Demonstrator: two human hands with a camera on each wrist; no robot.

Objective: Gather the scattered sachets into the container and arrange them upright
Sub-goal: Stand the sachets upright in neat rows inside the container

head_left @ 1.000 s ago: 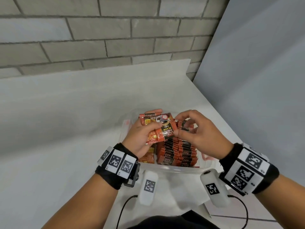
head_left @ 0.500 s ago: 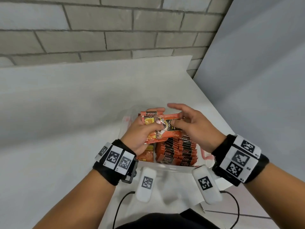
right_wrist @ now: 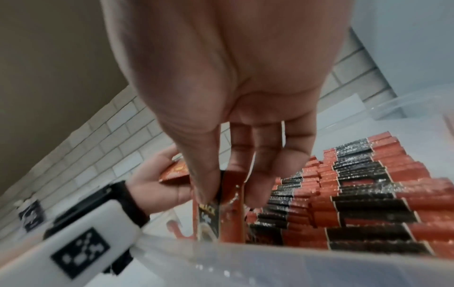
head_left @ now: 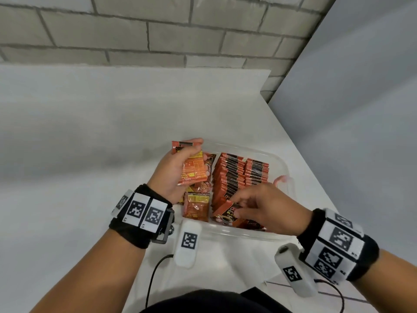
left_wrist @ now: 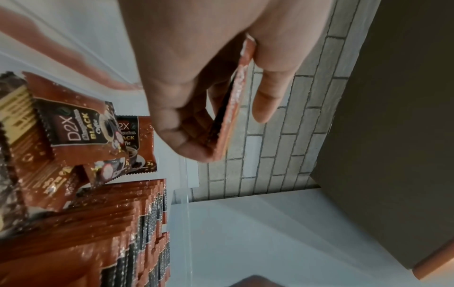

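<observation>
A clear plastic container sits on the white table, packed on its right side with two rows of upright orange-and-black sachets. Loose sachets lie flat in its left part. My left hand hovers over the container's left side and grips a small stack of sachets, seen edge-on in the left wrist view. My right hand is at the near end of the rows and pinches one sachet between thumb and fingers, its lower end down inside the container.
A pale brick wall runs along the back of the table. A grey panel stands to the right, past the table's right edge. A black cable hangs by my body.
My right hand took one sachet from the stack in the left hand and carried it down to the near end of the upright rows. The left hand shifted left with the remaining stack.
</observation>
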